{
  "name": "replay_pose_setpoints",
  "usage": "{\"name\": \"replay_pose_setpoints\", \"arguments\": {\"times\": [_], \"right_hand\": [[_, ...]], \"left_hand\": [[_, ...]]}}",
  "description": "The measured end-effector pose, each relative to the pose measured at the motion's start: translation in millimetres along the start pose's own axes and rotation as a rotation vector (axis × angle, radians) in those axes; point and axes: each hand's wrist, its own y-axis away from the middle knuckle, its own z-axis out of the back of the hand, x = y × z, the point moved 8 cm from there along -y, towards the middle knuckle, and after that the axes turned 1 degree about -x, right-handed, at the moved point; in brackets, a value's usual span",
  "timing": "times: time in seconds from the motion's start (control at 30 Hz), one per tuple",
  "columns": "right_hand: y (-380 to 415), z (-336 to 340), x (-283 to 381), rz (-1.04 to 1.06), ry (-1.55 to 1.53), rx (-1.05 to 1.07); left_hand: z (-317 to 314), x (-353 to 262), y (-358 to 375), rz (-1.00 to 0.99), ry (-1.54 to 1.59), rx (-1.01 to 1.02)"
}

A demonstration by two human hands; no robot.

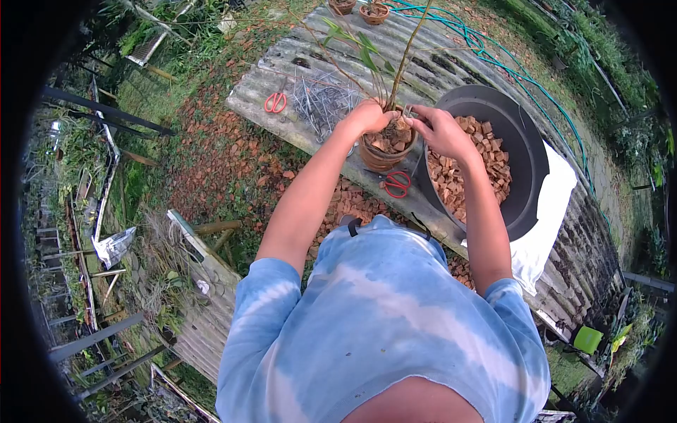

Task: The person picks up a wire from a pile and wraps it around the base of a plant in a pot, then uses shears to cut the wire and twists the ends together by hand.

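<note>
A terracotta pot (pixel 381 159) holds a plant with tall stems (pixel 403 65), long green leaves and brown chunks around its base. My left hand (pixel 368 118) is closed at the foot of the stems, its fingertips against the plant. Over the pot's right side, my right hand (pixel 441 131) pinches a small thin thing that I cannot make out. Red-handled scissors (pixel 396 185) lie just in front of the pot. To its right, a big dark grey tub (pixel 525 180) contains many brown husk chunks (pixel 486 158).
On the corrugated table (pixel 282 74) lie a heap of thin metal wires (pixel 321 99) and another pair of red scissors (pixel 276 103). Small pots (pixel 374 13) stand at the far end. A teal hose (pixel 525 74) runs along the far side; a white sack (pixel 553 211) lies under the tub.
</note>
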Motion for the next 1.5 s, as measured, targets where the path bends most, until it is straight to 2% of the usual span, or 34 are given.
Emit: {"name": "replay_pose_setpoints", "arguments": {"times": [0.1,0.2,0.3,0.6,0.7,0.9,1.0,1.1,1.2,1.5], "right_hand": [[2.1,-17.3,-24.5,-0.167,-0.001,0.102],[7.0,-18.7,-24.9,-0.161,0.018,0.079],[9.1,-31.0,-45.1,-0.242,-0.112,0.128],[21.5,-56.9,-75.1,-0.333,-0.314,0.043],[28.0,-57.9,-78.2,-0.360,-0.341,-0.012],[50.1,-68.7,-81.9,-0.627,-0.558,-0.183],[59.4,-77.6,-84.7,-0.704,-0.564,-0.193],[64.2,-79.9,-92.2,-0.744,-0.578,-0.305],[66.3,-86.8,-95.0,-0.802,-0.788,-0.398],[70.6,-93.2,-101.0,-0.771,-0.905,-0.513]], "left_hand": [[-0.6,2.5,-1.6,0.020,-0.043,0.026],[-6.7,8.6,-6.3,0.019,-0.096,0.020],[-14.3,16.5,-12.7,0.006,-0.098,0.005],[-9.1,12.0,-7.6,-0.006,-0.060,-0.002],[-10.8,15.6,-9.4,-0.006,-0.060,-0.012],[-4.3,7.0,-4.7,0.013,-0.023,0.003],[-3.5,3.3,-4.2,0.000,-0.042,0.013],[-3.9,5.6,-5.0,-0.002,-0.044,0.012],[-2.5,2.6,-3.9,-0.010,-0.039,0.000],[1.2,0.8,-1.4,0.008,-0.029,0.066]]}}
